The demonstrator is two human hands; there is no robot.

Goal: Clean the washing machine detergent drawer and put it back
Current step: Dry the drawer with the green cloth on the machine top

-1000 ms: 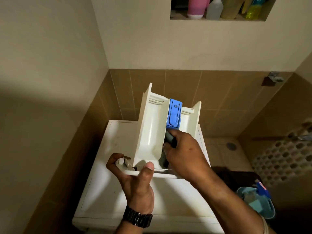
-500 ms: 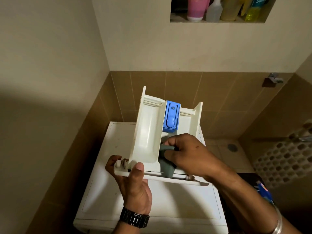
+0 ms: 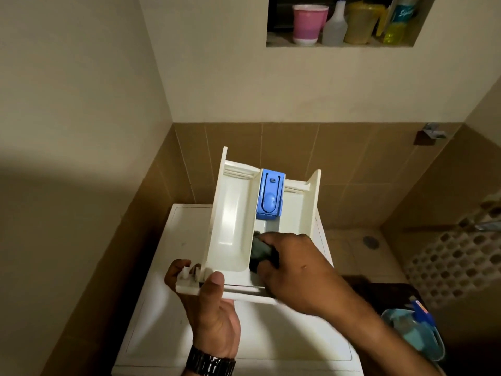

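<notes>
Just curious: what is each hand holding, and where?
Left hand grips the detergent drawer by its front panel; right hand clutches a bunched dark cloth.

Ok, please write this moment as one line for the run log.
stage: wiping | left hand: holds drawer front | right hand: presses grey cloth into middle compartment | drawer: above washing machine

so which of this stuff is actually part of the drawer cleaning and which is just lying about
In use:
- detergent drawer, held by the left hand
- grey cloth, gripped by the right hand
- washing machine

Lying about:
- pink cup
- clear spray bottle
- yellow jug
- blue basin
</notes>
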